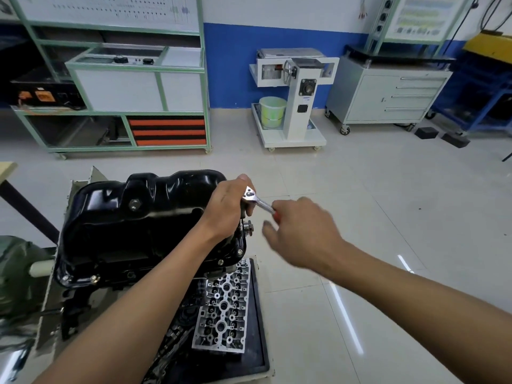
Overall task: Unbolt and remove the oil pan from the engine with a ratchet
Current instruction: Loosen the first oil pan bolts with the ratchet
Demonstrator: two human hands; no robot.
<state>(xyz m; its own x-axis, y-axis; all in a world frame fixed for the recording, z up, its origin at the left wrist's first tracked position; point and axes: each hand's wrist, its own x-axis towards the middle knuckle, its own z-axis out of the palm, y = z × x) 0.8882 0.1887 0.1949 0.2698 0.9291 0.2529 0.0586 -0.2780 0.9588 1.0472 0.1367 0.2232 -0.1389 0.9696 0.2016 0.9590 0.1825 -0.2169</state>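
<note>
Single head-worn view, facing forward and down, close above the oil pan (133,217); workshop wall (230,65) well beyond.

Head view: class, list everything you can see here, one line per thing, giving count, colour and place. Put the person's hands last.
oil pan: 1, black, lower left
ratchet: 1, silver with red handle, at the pan's right edge
cylinder head: 1, silver, on the tray below the pan
tray: 1, black, bottom centre
rack: 1, green frame, back left
stand: 1, white, back centre
bucket: 1, pale green, on the stand's base
cabinet: 1, grey, back right
blocks: 2, black, on the floor by the cabinet
hands: 2; left hand grips the ratchet's head, right hand, blurred, holds its handle
</note>
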